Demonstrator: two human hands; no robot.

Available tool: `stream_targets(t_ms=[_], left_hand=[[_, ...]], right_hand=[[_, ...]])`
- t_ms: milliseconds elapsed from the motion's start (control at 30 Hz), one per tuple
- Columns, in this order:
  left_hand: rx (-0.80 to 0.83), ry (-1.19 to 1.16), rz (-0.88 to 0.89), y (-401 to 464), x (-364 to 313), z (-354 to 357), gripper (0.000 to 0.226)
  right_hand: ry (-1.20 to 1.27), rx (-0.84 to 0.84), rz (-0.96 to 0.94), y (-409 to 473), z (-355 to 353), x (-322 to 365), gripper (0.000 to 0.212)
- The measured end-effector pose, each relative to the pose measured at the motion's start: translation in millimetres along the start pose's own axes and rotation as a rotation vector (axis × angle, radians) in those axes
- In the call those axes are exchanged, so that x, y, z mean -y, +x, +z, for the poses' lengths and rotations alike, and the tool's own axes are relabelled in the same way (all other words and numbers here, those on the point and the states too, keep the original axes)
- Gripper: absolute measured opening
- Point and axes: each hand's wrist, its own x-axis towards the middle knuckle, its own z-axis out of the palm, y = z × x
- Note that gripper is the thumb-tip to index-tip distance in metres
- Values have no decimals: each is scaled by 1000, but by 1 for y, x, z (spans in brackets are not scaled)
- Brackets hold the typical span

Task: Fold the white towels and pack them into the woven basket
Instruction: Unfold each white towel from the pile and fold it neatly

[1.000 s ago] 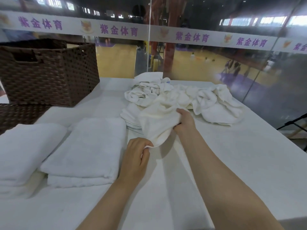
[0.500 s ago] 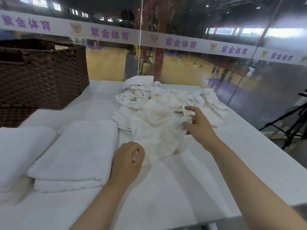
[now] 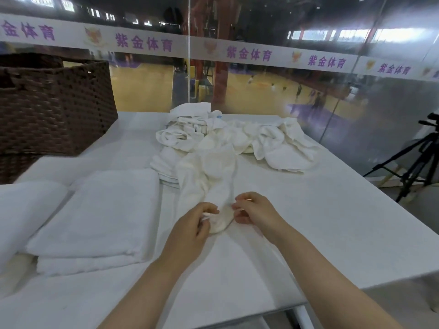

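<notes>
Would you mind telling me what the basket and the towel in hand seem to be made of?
The basket looks like dark brown woven wicker or synthetic rattan, with a visible plaited weave. The towel, held by both hands, looks like soft matte white terry cloth, limp and creased.

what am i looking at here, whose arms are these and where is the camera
There is no machine: these are a person's bare arms, filmed by a wide-angle camera worn on the head, looking forward and down. The left hand and right hand both pinch the near end of one white towel, which trails back to a crumpled pile of towels on the white table. To the left lie folded towels. A brown woven basket stands at the far left. Behind the table is a glass wall overlooking a sports hall, with a tripod at the right.
</notes>
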Motion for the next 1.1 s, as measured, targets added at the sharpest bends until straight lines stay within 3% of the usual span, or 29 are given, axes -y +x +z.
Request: stream_targets(t_ms=[67, 167, 300, 400, 533, 633, 700, 867, 967, 1000, 1100], left_hand=[[-25, -70, -42, -4, -4, -5, 44], [-17, -111, -44, -9, -6, -7, 50], [-33, -12, 82, -13, -1, -6, 52], [-74, -39, 97, -12, -1, -8, 55], [-98, -105, 32, -12, -7, -9, 47], [-57, -168, -25, -13, -8, -8, 44], [-60, -212, -51, -13, -10, -9, 43], [-181, -313, -119, -14, -13, -14, 36], [-232, -257, -143, -12, -10, -17, 30], [-227, -208, -140, -11, -8, -17, 29], [-195, -77, -132, -9, -5, -14, 27]], right_hand=[[88, 30, 68, 22, 5, 2, 5], [225, 103, 133, 44, 23, 17, 17], [580, 199, 292, 65, 41, 27, 22], [843, 137, 274, 74, 36, 33, 39], [1110, 111, 163, 84, -1, 37, 44], [1187, -58, 129, 92, -34, 30, 45], [1193, -181, 86, 86, -53, 27, 27], [1024, -381, -86, 65, -106, 12, 15], [739, -625, -77, 64, -137, 1, 18], [640, -671, -67, 63, -144, -1, 28], [213, -594, -117, 62, -149, -2, 56]])
